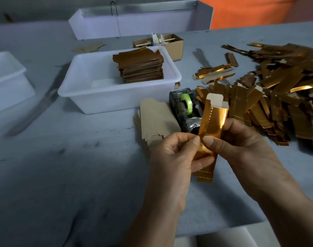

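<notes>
Both hands, left and right, pinch the gold box mid-length; it looks light, thin, crushable and slick, best gripped along its creased edges.

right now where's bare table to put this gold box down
Put the box on the bare table left of the left hand, in front of the tub. Crowded: gold pile on the right, tape dispenser and card stack just ahead.
</notes>
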Tool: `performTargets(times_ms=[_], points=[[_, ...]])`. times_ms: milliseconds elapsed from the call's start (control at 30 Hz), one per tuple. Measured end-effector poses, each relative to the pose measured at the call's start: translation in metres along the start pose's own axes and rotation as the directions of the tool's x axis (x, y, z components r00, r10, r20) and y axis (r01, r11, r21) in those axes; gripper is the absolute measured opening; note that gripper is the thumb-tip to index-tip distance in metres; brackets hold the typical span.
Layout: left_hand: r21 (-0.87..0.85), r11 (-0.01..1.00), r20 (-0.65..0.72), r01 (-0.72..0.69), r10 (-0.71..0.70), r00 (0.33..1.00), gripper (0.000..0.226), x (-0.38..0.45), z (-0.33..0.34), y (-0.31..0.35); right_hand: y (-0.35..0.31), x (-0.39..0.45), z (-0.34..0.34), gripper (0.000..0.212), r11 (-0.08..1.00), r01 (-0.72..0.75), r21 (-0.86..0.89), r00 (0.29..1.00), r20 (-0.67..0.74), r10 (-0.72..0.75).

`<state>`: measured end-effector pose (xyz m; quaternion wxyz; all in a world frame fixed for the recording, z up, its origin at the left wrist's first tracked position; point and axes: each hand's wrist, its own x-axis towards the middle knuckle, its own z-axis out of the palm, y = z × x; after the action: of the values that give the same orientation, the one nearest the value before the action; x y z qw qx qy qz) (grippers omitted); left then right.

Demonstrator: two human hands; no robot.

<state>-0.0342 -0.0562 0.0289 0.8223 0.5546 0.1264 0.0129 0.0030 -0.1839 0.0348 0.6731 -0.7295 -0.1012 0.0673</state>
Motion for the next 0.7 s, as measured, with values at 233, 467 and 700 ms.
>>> performTargets(times_ms=[233, 467, 700], points=[[0.545, 0.828, 0.037, -0.134, 0.136, 0.99, 0.021, 0.0, 0.001, 0.005, 0.002, 0.001, 0.0, 0.02, 1.0, 0.006, -0.017, 0.995, -0.095, -0.008], [0.916, 0.383, -0.132, -0.124, 0.576, 0.807, 0.018, 0.024, -0.021, 0.012, -0.003, 0.042, -0.048, 0.021, 0.96, -0.05, -0.275, 0.94, -0.337, -0.048], [0.859, 0.495, -0.335, 0.134, 0.344, 0.877, 0.039, 0.06, -0.053, 0.014, -0.004, 0.082, -0.09, 0.049, 0.6, -0.295, -0.744, 0.844, -0.497, -0.202]])
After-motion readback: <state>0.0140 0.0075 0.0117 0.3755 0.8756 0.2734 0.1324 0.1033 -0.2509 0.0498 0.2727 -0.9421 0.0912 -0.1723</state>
